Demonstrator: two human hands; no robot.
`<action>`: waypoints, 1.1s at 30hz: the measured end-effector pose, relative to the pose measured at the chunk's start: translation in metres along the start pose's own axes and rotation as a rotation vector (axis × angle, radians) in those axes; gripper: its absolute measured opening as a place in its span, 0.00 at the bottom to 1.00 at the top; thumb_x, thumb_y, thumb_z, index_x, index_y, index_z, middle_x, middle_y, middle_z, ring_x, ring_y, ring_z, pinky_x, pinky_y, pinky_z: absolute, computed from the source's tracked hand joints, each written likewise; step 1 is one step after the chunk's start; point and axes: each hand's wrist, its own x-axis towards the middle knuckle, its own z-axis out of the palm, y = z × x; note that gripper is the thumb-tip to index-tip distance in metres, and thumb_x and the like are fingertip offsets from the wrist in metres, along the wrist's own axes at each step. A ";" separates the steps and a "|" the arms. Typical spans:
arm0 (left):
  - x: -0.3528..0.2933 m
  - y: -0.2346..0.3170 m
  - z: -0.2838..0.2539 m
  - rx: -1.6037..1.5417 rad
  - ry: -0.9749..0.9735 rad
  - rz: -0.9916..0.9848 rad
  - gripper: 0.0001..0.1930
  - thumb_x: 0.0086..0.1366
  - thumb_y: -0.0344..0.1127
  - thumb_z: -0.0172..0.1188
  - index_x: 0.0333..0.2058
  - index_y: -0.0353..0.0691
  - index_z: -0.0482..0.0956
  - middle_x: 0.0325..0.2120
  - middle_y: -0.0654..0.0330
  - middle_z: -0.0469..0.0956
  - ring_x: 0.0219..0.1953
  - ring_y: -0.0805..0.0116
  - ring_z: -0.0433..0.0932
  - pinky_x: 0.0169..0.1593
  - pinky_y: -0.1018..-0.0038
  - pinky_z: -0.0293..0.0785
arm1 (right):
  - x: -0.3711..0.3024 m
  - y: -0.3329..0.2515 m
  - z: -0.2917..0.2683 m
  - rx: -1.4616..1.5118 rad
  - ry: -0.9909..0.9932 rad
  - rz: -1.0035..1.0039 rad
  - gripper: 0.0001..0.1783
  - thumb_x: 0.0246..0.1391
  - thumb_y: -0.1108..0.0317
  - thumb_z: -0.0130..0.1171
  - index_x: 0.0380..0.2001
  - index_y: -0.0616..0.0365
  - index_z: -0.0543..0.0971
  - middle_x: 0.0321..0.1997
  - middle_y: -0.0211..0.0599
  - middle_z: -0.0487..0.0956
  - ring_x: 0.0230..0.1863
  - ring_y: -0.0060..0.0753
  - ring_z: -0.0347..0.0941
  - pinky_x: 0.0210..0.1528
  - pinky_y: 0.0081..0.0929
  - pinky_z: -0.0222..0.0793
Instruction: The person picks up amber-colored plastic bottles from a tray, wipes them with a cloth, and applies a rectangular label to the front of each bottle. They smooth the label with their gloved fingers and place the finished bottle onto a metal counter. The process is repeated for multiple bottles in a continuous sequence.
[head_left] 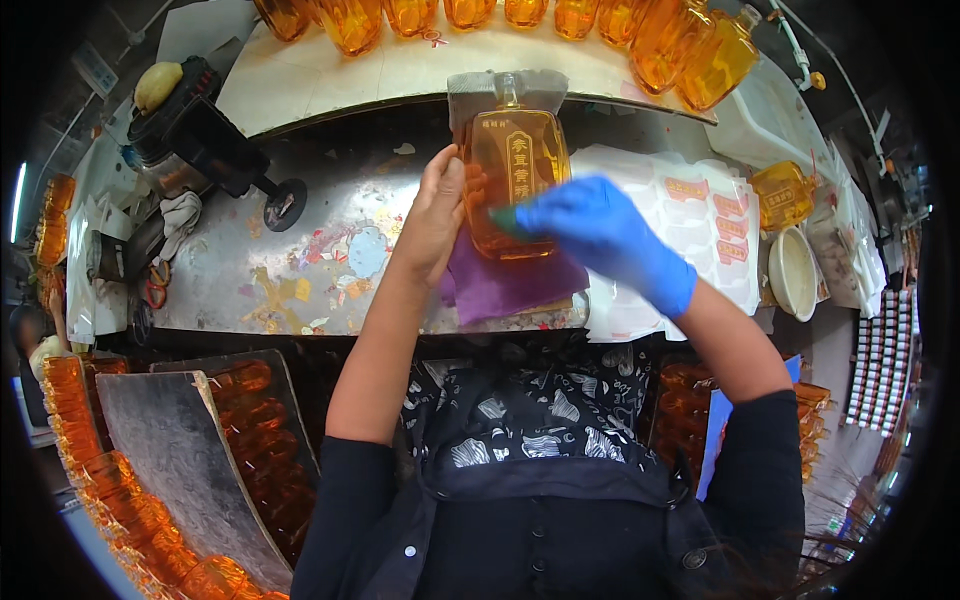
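A flat amber glass bottle (pixel 548 135) with gold lettering lies front side up at the middle of the bench, its clear neck pointing away from me. Under its near end is a purple cloth (pixel 515 285). My bare left hand (pixel 438 205) grips the bottle's left side, thumb along the edge. In a blue glove, my right hand (pixel 595 228) is blurred by motion over the lower right of the bottle. Its fingers press a small flat green piece (pixel 508 222) against the lettered face; blur hides its exact kind. Transparent film (pixel 465 95) lies beneath the neck.
Sticker sheets (pixel 650 285) spread to the right, near another amber bottle (pixel 783 195) and a pale bowl (pixel 793 272). Amber bottles (pixel 410 15) line a raised shelf (pixel 300 85). A black stand (pixel 205 140) and red-handled scissors (pixel 156 285) occupy the left. Bottle-filled trays (pixel 250 420) flank me.
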 end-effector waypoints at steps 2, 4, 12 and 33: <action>-0.002 0.007 -0.001 -0.049 -0.004 -0.008 0.29 0.73 0.51 0.42 0.63 0.37 0.55 0.54 0.54 0.66 0.58 0.64 0.66 0.63 0.68 0.62 | -0.009 -0.021 -0.015 0.131 -0.141 0.125 0.14 0.45 0.74 0.61 0.39 0.49 0.81 0.33 0.31 0.78 0.36 0.36 0.75 0.38 0.31 0.69; -0.002 0.012 0.001 -0.050 0.012 -0.019 0.29 0.73 0.53 0.40 0.61 0.35 0.57 0.52 0.54 0.66 0.58 0.64 0.66 0.63 0.69 0.62 | 0.001 -0.022 -0.016 0.350 -0.083 0.292 0.12 0.47 0.73 0.62 0.38 0.52 0.80 0.33 0.34 0.78 0.36 0.38 0.75 0.39 0.32 0.70; 0.006 0.014 0.001 -0.031 0.016 -0.048 0.29 0.73 0.54 0.38 0.59 0.33 0.61 0.52 0.55 0.68 0.56 0.66 0.67 0.62 0.70 0.62 | 0.070 0.067 -0.005 0.045 0.206 0.179 0.09 0.49 0.71 0.62 0.36 0.58 0.78 0.30 0.43 0.76 0.35 0.49 0.73 0.38 0.37 0.70; 0.049 0.014 -0.012 0.413 -0.097 -0.204 0.24 0.56 0.56 0.65 0.38 0.41 0.80 0.27 0.67 0.77 0.25 0.79 0.69 0.28 0.83 0.62 | -0.044 -0.044 -0.034 0.241 -0.049 0.286 0.19 0.39 0.79 0.67 0.39 0.53 0.82 0.31 0.33 0.80 0.32 0.35 0.75 0.34 0.29 0.69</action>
